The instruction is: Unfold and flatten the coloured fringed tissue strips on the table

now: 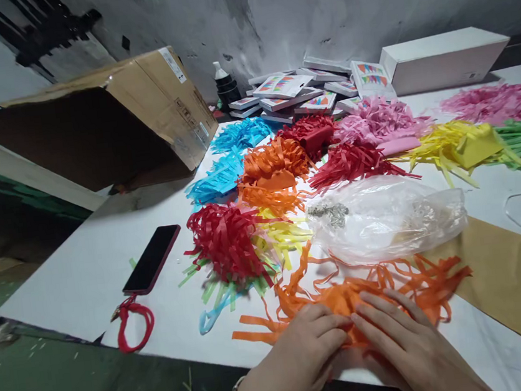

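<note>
Orange fringed tissue paper [347, 293] lies at the table's front edge, its cut strips spreading to both sides. My left hand [306, 350] is at its near middle, fingers curled and pressed together on the paper; the thumb side is partly hidden. Beside it, my right hand [399, 336] rests on the same paper with fingers stretched out flat and slightly apart. Just beyond is a clear plastic bag [385, 216] with a small tangle of shiny strands at its left end. A red tissue tassel bundle [228, 240] sits to the left of the orange paper.
More tassel bundles in blue [220, 175], orange [275, 162], pink [379, 120] and yellow [466, 144] cover the table's middle. A phone [152, 260] with a red strap lies left. Behind stand an open carton [155, 101], flat printed boxes [283, 86] and a white box [445, 61].
</note>
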Action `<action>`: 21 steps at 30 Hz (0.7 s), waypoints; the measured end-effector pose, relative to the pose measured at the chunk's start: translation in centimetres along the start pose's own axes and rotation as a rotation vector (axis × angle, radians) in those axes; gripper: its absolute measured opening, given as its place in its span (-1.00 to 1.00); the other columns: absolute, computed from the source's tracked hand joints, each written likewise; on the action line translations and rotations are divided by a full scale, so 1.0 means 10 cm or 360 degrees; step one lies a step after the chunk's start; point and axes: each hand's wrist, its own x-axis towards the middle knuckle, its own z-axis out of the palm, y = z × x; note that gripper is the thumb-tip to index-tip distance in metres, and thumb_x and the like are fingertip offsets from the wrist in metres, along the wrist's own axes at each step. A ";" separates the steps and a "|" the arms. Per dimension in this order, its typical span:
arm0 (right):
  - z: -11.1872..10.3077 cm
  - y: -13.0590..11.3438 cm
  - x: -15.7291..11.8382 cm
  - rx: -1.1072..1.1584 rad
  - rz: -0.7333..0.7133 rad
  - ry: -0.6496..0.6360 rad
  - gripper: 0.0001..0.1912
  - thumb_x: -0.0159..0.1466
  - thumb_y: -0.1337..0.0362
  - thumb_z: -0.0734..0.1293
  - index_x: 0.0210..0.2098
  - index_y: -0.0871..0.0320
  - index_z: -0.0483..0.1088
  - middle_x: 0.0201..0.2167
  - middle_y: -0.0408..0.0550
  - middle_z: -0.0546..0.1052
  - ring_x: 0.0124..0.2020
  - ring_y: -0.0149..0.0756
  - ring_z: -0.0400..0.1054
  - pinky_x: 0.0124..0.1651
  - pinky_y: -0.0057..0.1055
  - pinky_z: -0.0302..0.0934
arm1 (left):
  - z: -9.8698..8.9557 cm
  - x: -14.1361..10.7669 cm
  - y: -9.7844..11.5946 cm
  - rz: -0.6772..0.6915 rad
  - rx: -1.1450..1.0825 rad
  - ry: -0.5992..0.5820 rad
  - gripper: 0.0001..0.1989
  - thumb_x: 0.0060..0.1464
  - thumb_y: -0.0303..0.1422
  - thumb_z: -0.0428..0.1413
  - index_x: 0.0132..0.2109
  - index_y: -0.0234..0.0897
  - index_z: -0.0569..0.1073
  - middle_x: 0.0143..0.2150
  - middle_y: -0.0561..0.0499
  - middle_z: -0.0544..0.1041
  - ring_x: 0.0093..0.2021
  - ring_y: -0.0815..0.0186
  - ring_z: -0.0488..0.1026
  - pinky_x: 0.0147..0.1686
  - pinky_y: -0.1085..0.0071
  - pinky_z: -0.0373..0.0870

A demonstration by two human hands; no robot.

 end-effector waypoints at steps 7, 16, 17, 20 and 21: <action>0.09 0.08 -0.15 0.0434 0.0360 -0.0227 -0.88 0.41 0.36 0.25 -0.21 0.09 0.43 -0.40 -0.19 0.47 -0.36 -0.34 0.34 -0.13 -0.34 0.10 | -0.02 -0.02 0.00 -0.0344 -0.0170 0.0143 -0.78 0.34 -0.49 -0.04 -0.01 -0.23 0.46 -0.04 -0.08 0.62 -0.06 0.20 0.52 0.00 0.28 0.47; 0.35 -0.04 -0.09 -0.0372 0.0718 -0.0252 -0.56 0.52 0.17 0.04 0.14 0.32 0.35 -0.48 0.02 0.54 -0.44 -0.13 0.39 -0.20 -0.17 0.09 | 0.03 0.13 -0.08 -0.0442 -0.0105 0.0267 -0.78 0.31 -0.50 -0.04 -0.16 -0.27 0.51 0.17 -0.20 0.56 0.15 0.15 0.54 0.08 0.29 0.51; 0.35 -0.05 -0.08 -0.0454 0.0764 -0.0265 -0.50 0.52 0.13 0.02 0.18 0.39 0.31 -0.50 0.03 0.53 -0.49 -0.13 0.36 -0.23 -0.17 0.09 | 0.03 0.14 -0.08 -0.0439 -0.0105 0.0269 -0.77 0.32 -0.50 -0.04 -0.15 -0.26 0.51 0.17 -0.20 0.57 0.17 0.15 0.53 0.09 0.29 0.51; 0.32 -0.05 -0.09 -0.0426 0.0781 -0.0281 -0.45 0.51 0.08 0.07 0.24 0.45 0.21 -0.50 0.00 0.52 -0.50 -0.16 0.36 -0.22 -0.18 0.12 | 0.04 0.14 -0.10 -0.0416 -0.0105 0.0308 -0.77 0.32 -0.49 -0.05 -0.12 -0.26 0.51 0.14 -0.20 0.58 0.16 0.14 0.53 0.08 0.26 0.52; 0.32 -0.05 -0.10 -0.0361 0.0759 -0.0269 -0.48 0.51 0.09 0.10 0.23 0.42 0.22 -0.48 -0.02 0.52 -0.48 -0.18 0.37 -0.20 -0.19 0.12 | 0.04 0.14 -0.10 -0.0415 -0.0110 0.0319 -0.77 0.32 -0.49 -0.05 -0.12 -0.25 0.51 0.13 -0.20 0.59 0.16 0.14 0.53 0.08 0.25 0.52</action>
